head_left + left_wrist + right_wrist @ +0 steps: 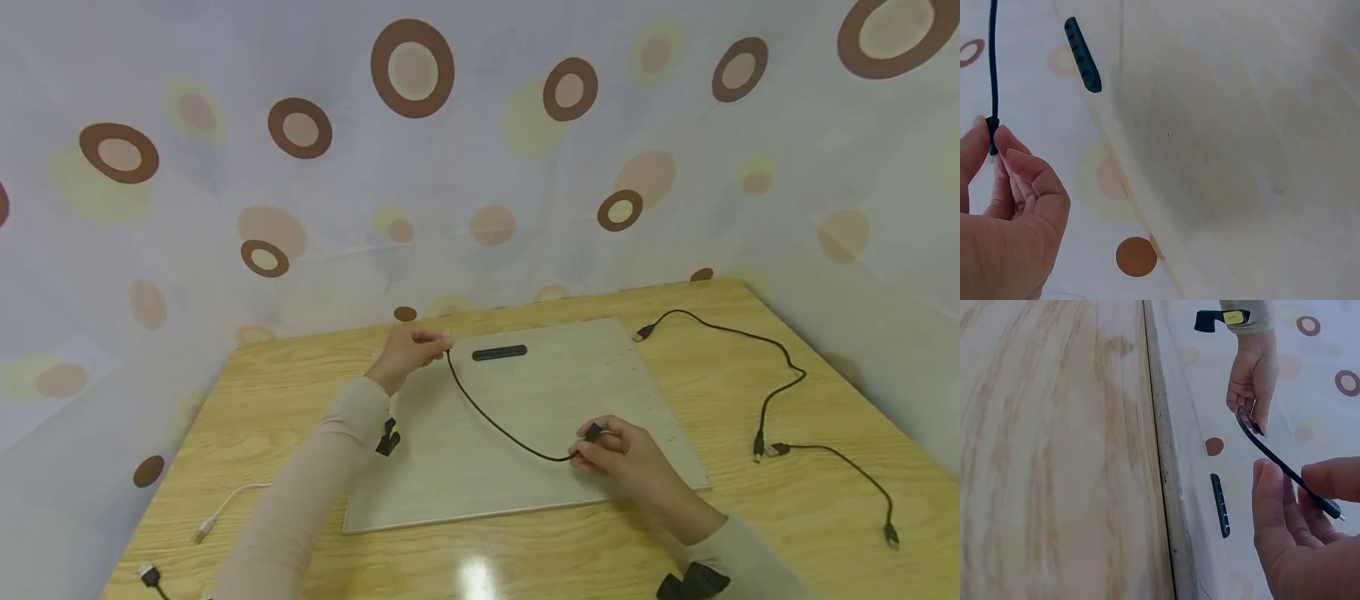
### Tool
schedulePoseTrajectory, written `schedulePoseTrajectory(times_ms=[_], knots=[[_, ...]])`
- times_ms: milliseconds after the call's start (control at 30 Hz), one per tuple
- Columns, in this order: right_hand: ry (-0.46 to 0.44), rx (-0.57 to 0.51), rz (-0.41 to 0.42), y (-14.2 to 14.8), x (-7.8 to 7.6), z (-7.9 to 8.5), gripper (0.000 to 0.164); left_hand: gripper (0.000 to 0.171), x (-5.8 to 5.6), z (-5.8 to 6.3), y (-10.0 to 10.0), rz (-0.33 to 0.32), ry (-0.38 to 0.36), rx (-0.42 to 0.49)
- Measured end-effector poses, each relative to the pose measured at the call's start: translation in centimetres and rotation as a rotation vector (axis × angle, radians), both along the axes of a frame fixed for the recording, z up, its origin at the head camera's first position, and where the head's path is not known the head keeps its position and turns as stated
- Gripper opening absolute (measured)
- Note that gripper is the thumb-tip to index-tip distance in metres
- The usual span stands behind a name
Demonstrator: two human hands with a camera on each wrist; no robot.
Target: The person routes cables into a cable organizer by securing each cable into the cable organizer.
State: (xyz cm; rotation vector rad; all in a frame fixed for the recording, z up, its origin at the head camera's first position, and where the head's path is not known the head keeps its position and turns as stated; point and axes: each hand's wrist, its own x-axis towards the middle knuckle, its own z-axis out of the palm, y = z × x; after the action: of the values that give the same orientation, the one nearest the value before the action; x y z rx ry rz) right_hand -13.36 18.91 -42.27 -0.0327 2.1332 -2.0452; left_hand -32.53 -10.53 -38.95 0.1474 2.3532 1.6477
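Note:
A short black USB cable [487,419] hangs in a slack curve between my two hands. My left hand [408,354] pinches one end of it by the plug [993,134], near the board's far left corner. With thumb and fingers, my right hand [626,454] grips the other end, above the board's near right part; a dark plug [1329,507] with a small metal tip sticks out there. A black slotted cable holder [499,353] lies on the pale board [525,467] toward its far edge, to the right of my left hand and touched by neither.
The board rests on a wood-grain table [285,375]. At the right lie a long black cable [750,335] and a shorter one [847,458]. On the left are a white cable [225,507] and a black plug [150,574]. A dotted cloth [487,167] stands behind.

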Motion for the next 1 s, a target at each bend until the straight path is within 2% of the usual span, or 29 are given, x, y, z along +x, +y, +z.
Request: schedulePoseTrajectory(times_ms=[267, 567, 733, 867, 1000], knots=[[-0.011, -0.094, 0.078, 0.0, 0.2, -0.5, 0.024, 0.025, -0.6, -0.8, 2.0, 0.052, 0.022, 0.088], [-0.020, -0.035, 0.116, -0.4, 0.2, -0.5, 0.032, 0.024, -0.5, -1.2, 3.5, 0.074, 0.045, 0.129], [-0.024, -0.038, 0.115, -0.7, 0.3, -0.5, 0.029, 0.023, -0.9, -1.7, 4.3, 0.110, 0.041, 0.163], [-0.018, -0.046, 0.130, -0.8, 0.3, -0.6, 0.027, 0.021, -1.4, -2.3, 4.8, 0.128, 0.073, 0.148], [-0.010, -0.065, 0.153, -0.9, 0.3, -0.6, 0.028, 0.018, -1.7, -2.9, 5.4, 0.141, 0.157, 0.062]])
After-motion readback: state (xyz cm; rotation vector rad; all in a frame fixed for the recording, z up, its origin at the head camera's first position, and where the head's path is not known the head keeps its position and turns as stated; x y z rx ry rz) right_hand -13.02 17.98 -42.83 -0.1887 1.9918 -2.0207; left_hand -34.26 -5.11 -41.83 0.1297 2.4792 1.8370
